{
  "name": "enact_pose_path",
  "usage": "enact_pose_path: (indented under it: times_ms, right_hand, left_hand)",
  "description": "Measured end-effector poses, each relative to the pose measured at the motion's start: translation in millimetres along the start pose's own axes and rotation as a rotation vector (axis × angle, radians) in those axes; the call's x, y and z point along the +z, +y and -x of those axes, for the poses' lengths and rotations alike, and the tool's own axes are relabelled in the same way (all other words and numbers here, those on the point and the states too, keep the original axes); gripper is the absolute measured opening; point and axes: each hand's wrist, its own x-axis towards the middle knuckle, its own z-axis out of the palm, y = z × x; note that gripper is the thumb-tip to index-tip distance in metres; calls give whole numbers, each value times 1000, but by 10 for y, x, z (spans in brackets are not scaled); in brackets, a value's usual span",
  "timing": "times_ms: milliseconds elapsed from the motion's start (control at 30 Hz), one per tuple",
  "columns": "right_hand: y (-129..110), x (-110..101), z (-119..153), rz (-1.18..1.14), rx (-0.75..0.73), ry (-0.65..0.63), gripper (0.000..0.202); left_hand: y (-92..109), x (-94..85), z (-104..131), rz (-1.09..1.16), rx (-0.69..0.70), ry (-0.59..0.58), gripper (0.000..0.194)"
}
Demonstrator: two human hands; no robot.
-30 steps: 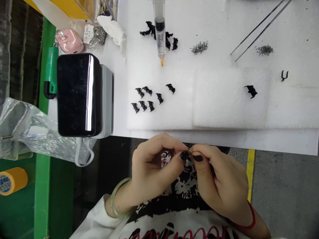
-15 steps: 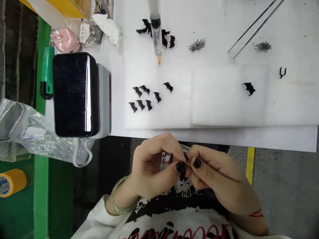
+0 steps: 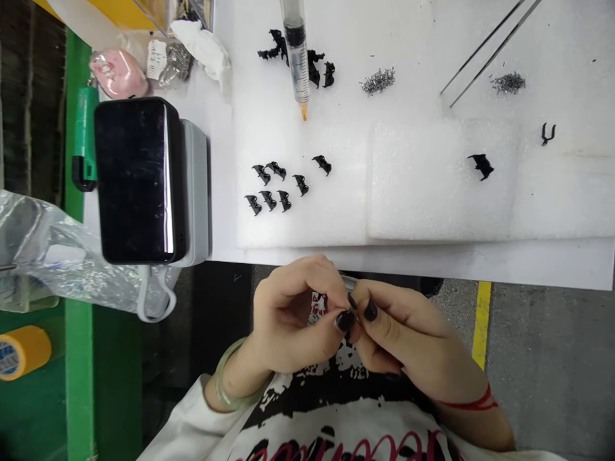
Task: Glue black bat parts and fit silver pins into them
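Observation:
My left hand (image 3: 300,320) is closed in a pinch of thumb and forefinger, just off the table's near edge. My right hand (image 3: 403,326) pinches at the same spot, its thumb and fingertips touching those of the left. Whatever lies between the fingertips is tiny and mostly covered; I cannot make it out. On the white foam sheet (image 3: 346,221) beyond them lie several small black bat-shaped plastic pieces (image 3: 268,200). Another black piece (image 3: 481,166) rests on the raised foam block (image 3: 432,192), and a small black forked piece (image 3: 548,134) is to its right.
A syringe (image 3: 298,67) with an orange tip and metal tweezers (image 3: 485,57) extend over the foam, near two piles of tiny metal pins (image 3: 378,81). At left are a black-screened device (image 3: 137,182), a green cutter (image 3: 86,137), a clear plastic bag (image 3: 72,256) and a yellow tape roll (image 3: 26,352).
Both hands stay pinched together. The right hand's thumb and fingertips have shifted slightly left, closer to the left hand's. The table items have moved slightly in view, as the camera has shifted.

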Motion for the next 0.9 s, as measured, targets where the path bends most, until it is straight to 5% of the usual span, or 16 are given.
enact_pose_path:
  times_ms: [100, 167, 267, 400, 900]
  right_hand:
    - [36, 62, 41, 284, -165, 226, 2]
    - [79, 117, 48, 488, -327, 420, 24]
    - [125, 188, 29, 733, -547, 574, 29]
    - [135, 225, 16, 898, -653, 645, 22]
    - [122, 222, 50, 972, -580, 638, 14]
  left_hand:
    - [-9, 27, 3, -23, -11, 69, 9]
    - [-11, 43, 10, -46, -25, 106, 9]
    - [-11, 52, 18, -72, -32, 118, 12]
    - [-2, 29, 16, -84, -1, 95, 11]
    - [19, -3, 18, -102, 27, 48, 14]
